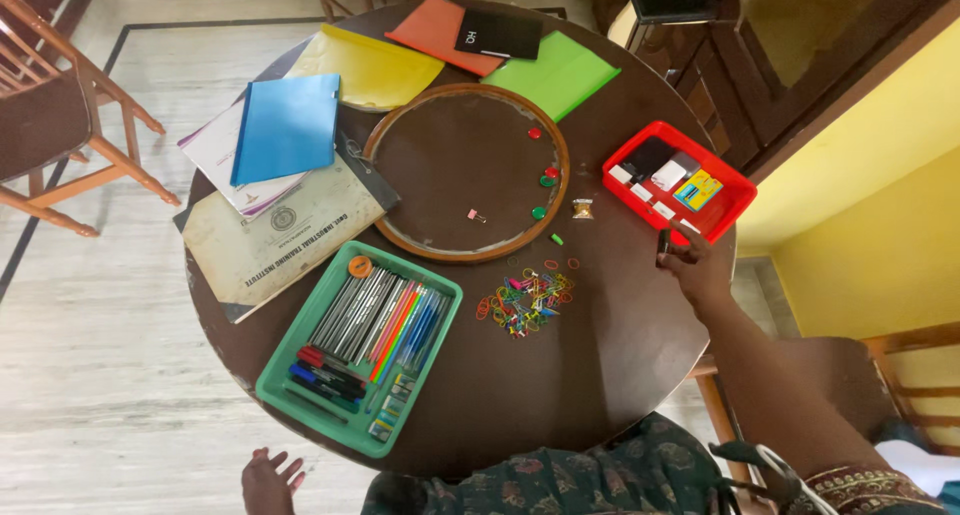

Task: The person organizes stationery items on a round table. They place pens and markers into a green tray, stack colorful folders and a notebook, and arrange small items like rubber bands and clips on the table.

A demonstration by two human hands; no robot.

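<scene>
A: What did the right hand [700, 270] have?

B: I saw a small dark object [663, 242], narrow, upright, pinched at the fingertips. Too small to tell what it was, tbh.

A: Where abt?

B: Just off the near corner of the red tray [730, 210], over the table's right edge. Tray was shallow, rectangular, lying at an angle, w/ small boxes and white blocks inside.

A: Left hand [268, 481]?

B: Open, fingers spread, below the table's near rim, holding nothing.

In the red plastic tray [735, 193] at far right — small flat yellow-and-blue printed packet [698, 189], beside white boxes [669, 175] and a black one [648, 157]. Just left of the tray, on the brown table — tiny clear pouch [582, 209] with brownish contents.
</scene>
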